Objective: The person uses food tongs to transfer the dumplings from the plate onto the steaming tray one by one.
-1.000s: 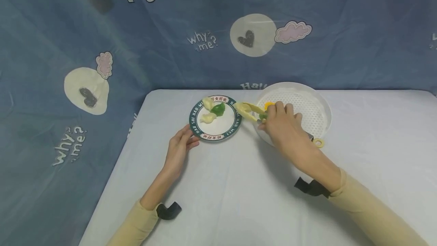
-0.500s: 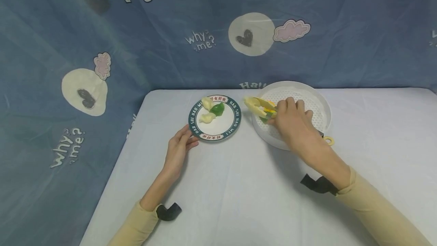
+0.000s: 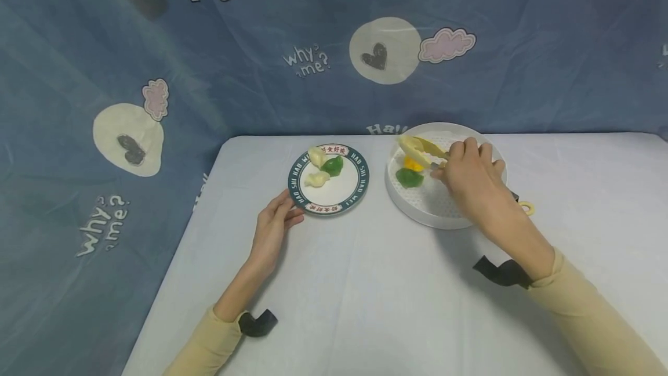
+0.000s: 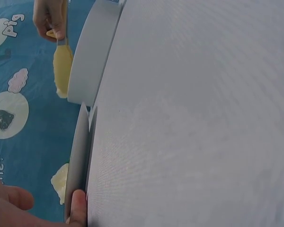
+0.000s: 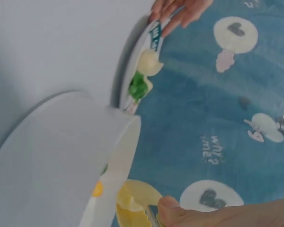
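My left hand (image 3: 270, 228) rests its relaxed fingers against the near-left rim of a green-bordered plate (image 3: 339, 199). On that plate lie two pale toy dumplings (image 3: 317, 180) and a green one (image 3: 332, 166). My right hand (image 3: 474, 181) grips yellow-headed tongs (image 3: 433, 147) above a round white tray (image 3: 412, 213). Between the tongs' heads shows a pale lump (image 5: 128, 198), seemingly a dumpling. Under them, a green dumpling (image 3: 409, 177) and an orange-yellow piece (image 3: 412, 163) sit in the tray. My palm hides part of the tongs' handle.
Plate and tray stand side by side near the back edge of the white-covered table (image 3: 365, 295), with a narrow gap between them. Behind and to the left hangs a blue printed cloth (image 3: 261, 97).
My right hand has moved right with the tongs, from beside the plate's right rim to over the tray, uncovering the green dumpling there. My left hand and the plate stay put.
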The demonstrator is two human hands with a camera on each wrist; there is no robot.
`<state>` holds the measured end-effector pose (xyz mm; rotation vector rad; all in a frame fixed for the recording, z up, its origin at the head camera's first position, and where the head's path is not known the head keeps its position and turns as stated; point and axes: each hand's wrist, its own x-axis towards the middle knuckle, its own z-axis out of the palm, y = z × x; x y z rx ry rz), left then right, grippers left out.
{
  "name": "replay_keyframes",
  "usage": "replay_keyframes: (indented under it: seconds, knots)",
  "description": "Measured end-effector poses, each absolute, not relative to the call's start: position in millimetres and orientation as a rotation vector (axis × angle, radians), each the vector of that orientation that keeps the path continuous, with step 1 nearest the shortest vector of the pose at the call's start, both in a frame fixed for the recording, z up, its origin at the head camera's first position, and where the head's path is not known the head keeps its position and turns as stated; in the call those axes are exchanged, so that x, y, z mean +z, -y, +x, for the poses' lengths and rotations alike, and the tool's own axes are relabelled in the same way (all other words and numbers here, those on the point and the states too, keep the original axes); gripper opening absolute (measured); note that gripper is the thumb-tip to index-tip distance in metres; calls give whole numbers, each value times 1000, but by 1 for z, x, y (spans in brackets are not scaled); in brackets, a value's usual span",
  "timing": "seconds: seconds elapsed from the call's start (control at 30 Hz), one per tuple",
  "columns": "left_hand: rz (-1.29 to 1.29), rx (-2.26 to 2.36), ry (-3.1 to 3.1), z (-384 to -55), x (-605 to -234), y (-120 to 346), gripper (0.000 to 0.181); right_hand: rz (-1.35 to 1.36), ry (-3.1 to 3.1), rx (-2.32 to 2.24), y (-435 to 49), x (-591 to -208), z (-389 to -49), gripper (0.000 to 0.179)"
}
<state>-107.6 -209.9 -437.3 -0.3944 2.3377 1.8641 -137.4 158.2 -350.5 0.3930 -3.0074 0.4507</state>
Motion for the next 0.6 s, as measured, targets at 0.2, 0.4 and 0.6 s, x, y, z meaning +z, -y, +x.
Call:
replay_keyframes:
  seconds: [0.2, 0.4, 0.6]
  knots:
    - [-391, 1851, -2348, -107, -437, 210, 59, 352, 3000, 400, -166, -357, -141, 45]
    - [-389, 1852, -2360, -107, -436, 210, 58, 320, 3015, 400, -172, -361, -145, 45]
    - [-404, 1848, -2354, -107, -438, 210, 59, 301, 3046, 369, -175, -366, -148, 44]
